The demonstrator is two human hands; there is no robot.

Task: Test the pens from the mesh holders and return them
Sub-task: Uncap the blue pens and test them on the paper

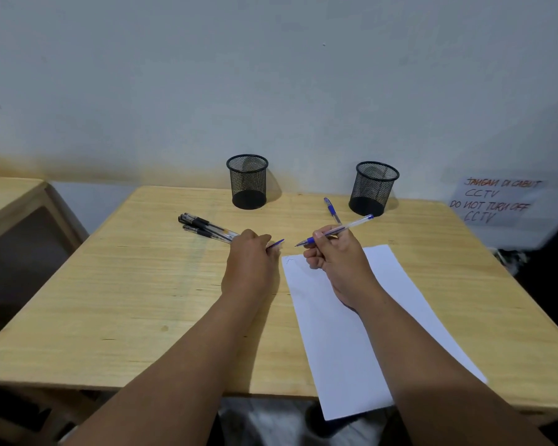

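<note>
Two black mesh holders stand at the table's far edge, the left holder (247,181) and the right holder (372,188); both look empty. My right hand (335,255) grips an uncapped blue pen (351,224), tip pointing left above the top corner of a white sheet of paper (368,333). My left hand (252,262) pinches the blue pen cap (276,244) just left of the tip. A bundle of black pens (203,226) lies on the table beyond my left hand. Another blue pen (331,210) lies near the right holder.
The wooden table (126,300) reaches a white wall. The paper overhangs the table's near edge. A second wooden table (10,194) stands at the left. A handwritten CCTV notice (496,201) hangs on the wall at the right.
</note>
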